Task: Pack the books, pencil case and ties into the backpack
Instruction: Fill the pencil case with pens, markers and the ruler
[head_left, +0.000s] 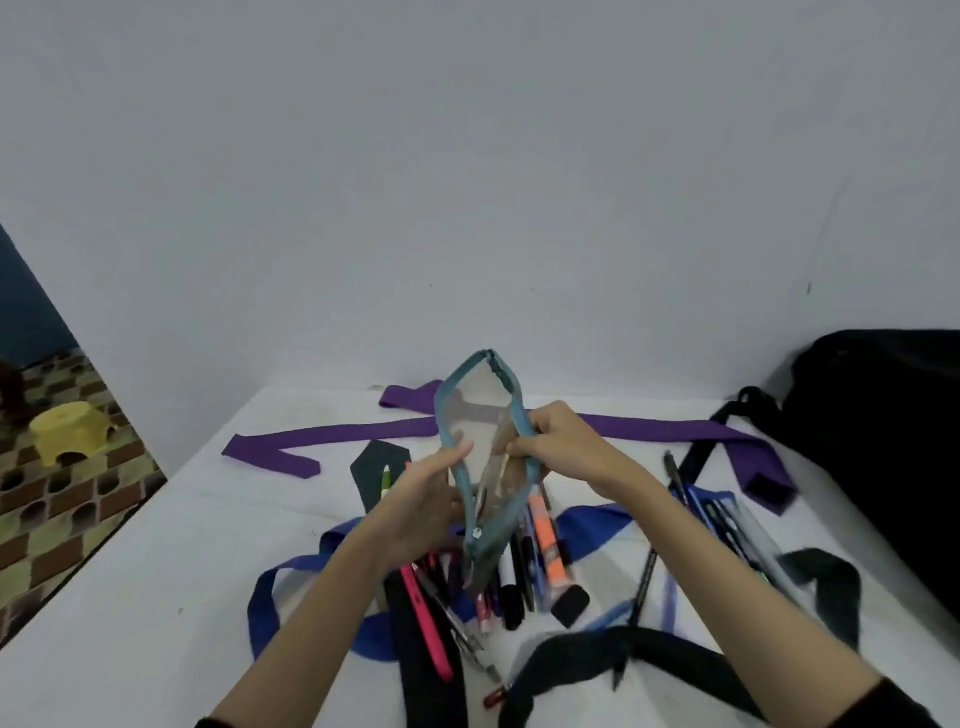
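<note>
1. Two hands are on the pencil case (485, 457), a see-through pouch with a teal zipper, held up over the middle of the table (156, 597) with its mouth pulled wide. The left hand (421, 509) has its fingers curled round the left rim, and the right hand (558, 441) pinches the right rim. So both are clamped on the case, apart from each other, one per side.

2. If I'm reading it right, the step in hand is filling the case. I'd let one hand keep the mouth spread while the other scoops pens in a bundle, tips first, so nothing snags the zipper. Then zip it before it goes anywhere near the bag.

3. Same view, stuff around it: a heap of loose pens and markers (519, 577) lies right under the case, with an orange highlighter (548, 540) and a pink pen (423, 618) sticking out. A few more pens (727, 525) sit toward the right edge.

4. The ties are all over. The purple tie (337, 434) runs along the far edge, the blue tie (291, 577) loops near the front, and dark ties (623, 654) cross the near edge. They're tangled among the pens, so that's the real nuisance.

5. The black backpack (883, 415) sits at the right edge. I can't see any books. A yellow stool (70, 431) is on the floor off to the left.
</note>
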